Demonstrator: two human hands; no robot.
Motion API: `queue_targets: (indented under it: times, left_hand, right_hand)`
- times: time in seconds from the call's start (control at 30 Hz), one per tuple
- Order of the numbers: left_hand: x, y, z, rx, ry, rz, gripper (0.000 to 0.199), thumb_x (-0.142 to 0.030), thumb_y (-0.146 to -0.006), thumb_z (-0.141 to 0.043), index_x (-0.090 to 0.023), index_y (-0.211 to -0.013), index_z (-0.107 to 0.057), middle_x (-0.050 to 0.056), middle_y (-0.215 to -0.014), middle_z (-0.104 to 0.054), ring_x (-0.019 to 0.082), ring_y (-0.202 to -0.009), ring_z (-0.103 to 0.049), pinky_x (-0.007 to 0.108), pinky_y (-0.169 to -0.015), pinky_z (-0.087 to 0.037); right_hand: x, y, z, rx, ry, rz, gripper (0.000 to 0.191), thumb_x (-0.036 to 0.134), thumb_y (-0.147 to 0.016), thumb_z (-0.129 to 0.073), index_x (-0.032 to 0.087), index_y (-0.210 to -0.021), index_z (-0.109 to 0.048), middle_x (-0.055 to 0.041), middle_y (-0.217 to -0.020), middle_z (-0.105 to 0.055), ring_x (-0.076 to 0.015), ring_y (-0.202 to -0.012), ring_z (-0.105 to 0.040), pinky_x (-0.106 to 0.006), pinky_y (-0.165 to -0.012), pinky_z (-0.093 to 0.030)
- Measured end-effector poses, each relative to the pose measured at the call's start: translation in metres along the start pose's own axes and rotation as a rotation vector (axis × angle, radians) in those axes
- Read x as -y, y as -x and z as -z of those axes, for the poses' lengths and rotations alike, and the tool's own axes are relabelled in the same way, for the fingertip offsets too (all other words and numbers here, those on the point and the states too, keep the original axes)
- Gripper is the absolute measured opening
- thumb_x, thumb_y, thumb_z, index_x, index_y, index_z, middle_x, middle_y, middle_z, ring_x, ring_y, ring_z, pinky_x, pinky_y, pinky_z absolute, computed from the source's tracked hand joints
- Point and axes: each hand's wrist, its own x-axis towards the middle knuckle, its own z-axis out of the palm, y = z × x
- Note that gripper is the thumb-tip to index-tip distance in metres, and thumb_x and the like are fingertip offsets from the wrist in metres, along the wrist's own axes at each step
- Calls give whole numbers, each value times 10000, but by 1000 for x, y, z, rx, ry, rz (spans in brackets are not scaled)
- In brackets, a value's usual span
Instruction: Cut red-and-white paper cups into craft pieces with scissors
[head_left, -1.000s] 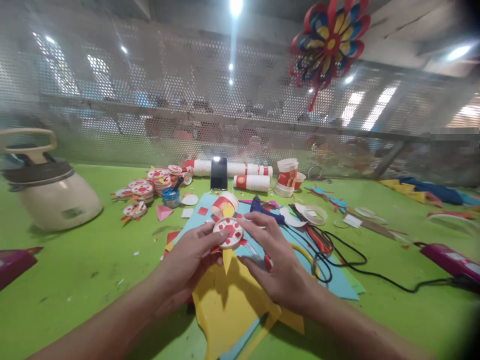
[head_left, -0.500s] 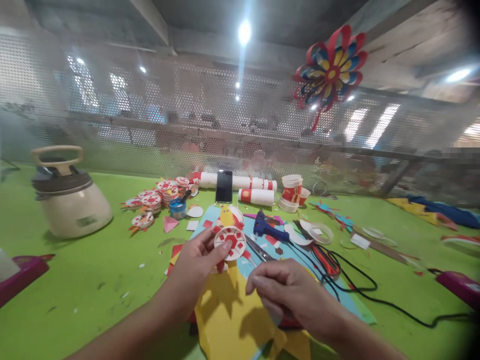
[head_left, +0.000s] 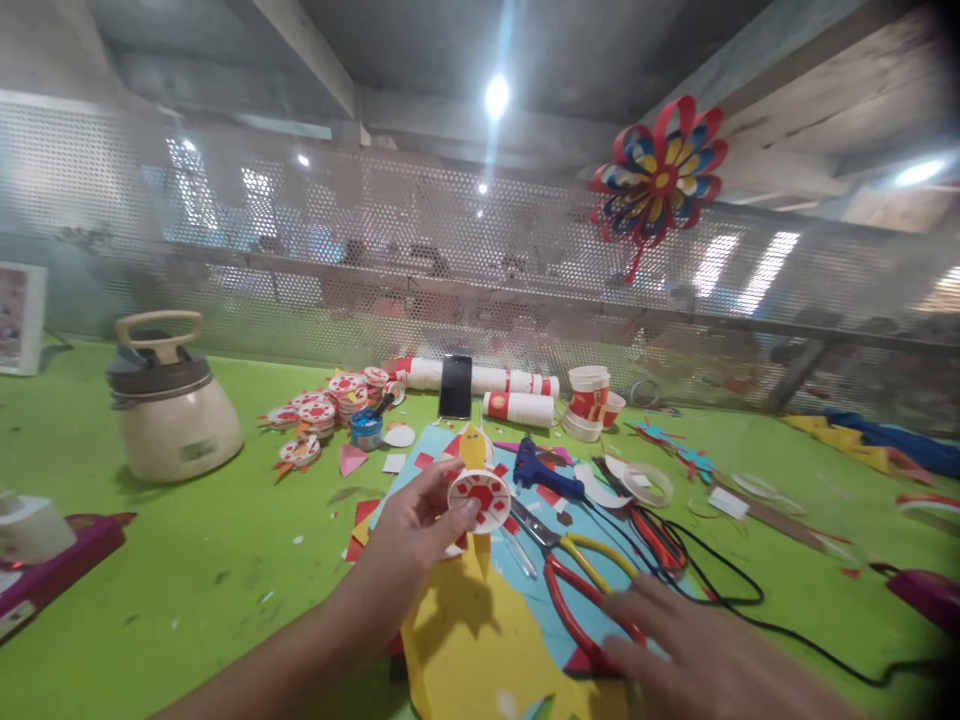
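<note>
My left hand (head_left: 420, 530) is closed on a small paper turtle (head_left: 480, 497), thumb on its front. The turtle has a white round face with red shapes, a yellow head with drawn eyes pointing up and a yellow piece below. My right hand (head_left: 690, 640), partly blurred, has its fingers apart over the handles of the scissors (head_left: 559, 545); whether it touches them I cannot tell. One scissor handle is red, the other yellow. Beneath both hands lie yellow paper (head_left: 480, 640) and a light blue sheet (head_left: 525, 610).
A blue glue gun (head_left: 544, 472) with a black cord lies beyond the scissors. Similar paper turtles (head_left: 315, 410), a blue jar (head_left: 367, 430), a phone (head_left: 456, 386) and paper cups (head_left: 586, 400) stand farther back. A beige kettle (head_left: 176, 410) is at left, a tape roll (head_left: 646, 482) at right.
My right hand has moved right and down from beside the turtle to the scissor handles, its fingers spreading. The turtle, still in my left hand, is turned so its yellow head points up.
</note>
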Motion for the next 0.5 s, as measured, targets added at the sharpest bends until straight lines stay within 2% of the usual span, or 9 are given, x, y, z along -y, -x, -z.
queue_targets:
  times: [0.1,0.2,0.33,0.37,0.43,0.5]
  left_hand:
    - [-1,5,-5,0,47,-59,508,-324,-697,-718,-179,-1148,-535,48,-902,-686,165,-764,-608,258,-645,-473]
    - [-3,11,-10,47,66,-124,455,-282,-692,-712,-185,-1107,-549,53,-927,-701,187,-827,-639,286,-717,-495]
    - [-4,14,-11,116,11,-207,367,-247,-711,-683,-189,-1056,-571,56,-925,-704,196,-850,-652,307,-771,-508]
    - [-3,15,-10,118,-20,-232,351,-242,-716,-676,-185,-1048,-578,63,-940,-700,202,-862,-651,315,-785,-508]
    - [0,15,-8,116,-88,-282,324,-238,-739,-658,-185,-1051,-587,73,-981,-687,214,-896,-642,332,-818,-501]
    - [2,15,-5,118,-142,-333,312,-231,-776,-633,-207,-1084,-587,65,-1025,-673,212,-932,-629,331,-845,-494]
  right_hand:
    - [-1,-9,-8,-69,30,-16,352,542,-807,-576,222,-729,-698,-34,-688,-673,-138,-647,-625,-204,-539,-490]
    - [0,-16,-5,-136,15,-53,258,451,-820,-593,215,-823,-699,-49,-798,-688,-170,-768,-641,-254,-637,-530]
    - [-7,-26,-7,-94,-130,-137,146,268,-830,-587,221,-944,-665,-59,-974,-669,-196,-922,-624,-349,-798,-527]
    - [-11,-29,-12,-57,-197,-162,195,214,-822,-583,231,-1006,-643,-61,-1049,-648,-202,-980,-606,-377,-845,-510]
    - [-19,-34,-25,19,-374,-193,433,123,-772,-590,267,-1179,-553,-60,-1222,-570,-215,-1110,-546,-418,-918,-468]
    - [-24,-39,-42,107,-565,-165,605,83,-717,-606,289,-1271,-479,-47,-1321,-497,-221,-1216,-460,-428,-981,-414]
